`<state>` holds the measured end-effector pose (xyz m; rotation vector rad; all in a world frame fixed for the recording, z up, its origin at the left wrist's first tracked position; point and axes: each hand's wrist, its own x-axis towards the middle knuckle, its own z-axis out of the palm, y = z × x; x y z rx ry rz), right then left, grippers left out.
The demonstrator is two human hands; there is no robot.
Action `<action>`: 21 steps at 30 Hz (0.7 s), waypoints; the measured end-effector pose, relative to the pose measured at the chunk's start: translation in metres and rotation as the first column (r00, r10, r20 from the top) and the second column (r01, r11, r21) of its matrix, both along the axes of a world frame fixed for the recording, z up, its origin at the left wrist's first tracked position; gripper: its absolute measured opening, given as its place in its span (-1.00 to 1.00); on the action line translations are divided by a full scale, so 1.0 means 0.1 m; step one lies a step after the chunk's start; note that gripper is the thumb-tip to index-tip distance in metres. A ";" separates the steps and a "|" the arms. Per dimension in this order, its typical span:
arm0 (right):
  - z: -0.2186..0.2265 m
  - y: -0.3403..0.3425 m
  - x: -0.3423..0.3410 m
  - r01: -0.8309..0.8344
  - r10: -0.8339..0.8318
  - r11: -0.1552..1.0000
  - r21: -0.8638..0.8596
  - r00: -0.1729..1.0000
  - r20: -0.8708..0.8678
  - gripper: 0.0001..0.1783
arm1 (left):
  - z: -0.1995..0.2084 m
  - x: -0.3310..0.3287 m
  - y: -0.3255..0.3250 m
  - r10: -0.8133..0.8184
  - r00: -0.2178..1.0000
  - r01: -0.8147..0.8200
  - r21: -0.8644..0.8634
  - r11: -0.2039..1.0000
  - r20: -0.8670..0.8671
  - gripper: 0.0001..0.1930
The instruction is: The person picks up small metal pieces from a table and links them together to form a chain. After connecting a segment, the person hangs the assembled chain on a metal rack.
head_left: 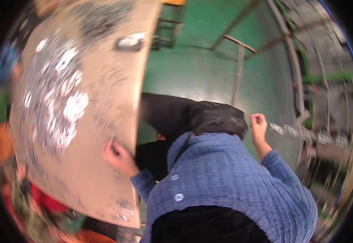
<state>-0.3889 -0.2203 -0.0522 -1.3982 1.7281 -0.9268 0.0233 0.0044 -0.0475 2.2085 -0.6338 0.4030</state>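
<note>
My left hand [120, 157] is over the near edge of a brown-topped table [103, 178], smeared by motion. Its fingers are curled inward, and a dark spot shows between them that I cannot make out. On the tabletop beyond it lies a wide spread of small shiny silvery pieces [57, 105], too blurred to name. My right hand [259, 125] is raised off to the right, away from the table. Its fingers are closed in a pinch, and whatever they may hold is hidden.
Several people sit along the table's far left side, one with an orange garment [1, 139]. A darker heap of small pieces [103, 20] and a pale bundle [131, 41] lie farther up the table. A stool [170, 24] and metal-framed racks [326, 77] stand on the green floor [184, 73].
</note>
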 end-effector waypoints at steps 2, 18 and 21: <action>0.28 -0.41 0.44 -0.102 0.113 0.991 -0.082 0.985 0.131 -0.90 | 0.01 0.05 -0.06 -0.068 0.998 0.069 0.059 0.996 -0.015 -0.84; 0.61 -0.15 4.48 -0.909 0.845 -0.400 -0.114 -0.318 -0.430 -0.74 | 0.22 0.05 -0.27 0.167 0.985 -0.145 0.340 0.929 -0.035 -0.55; 0.50 0.10 4.97 -0.904 0.890 -0.323 -0.281 -0.189 -0.415 -0.71 | 0.15 0.23 -0.44 0.158 0.985 -0.126 0.326 0.937 -0.075 -0.51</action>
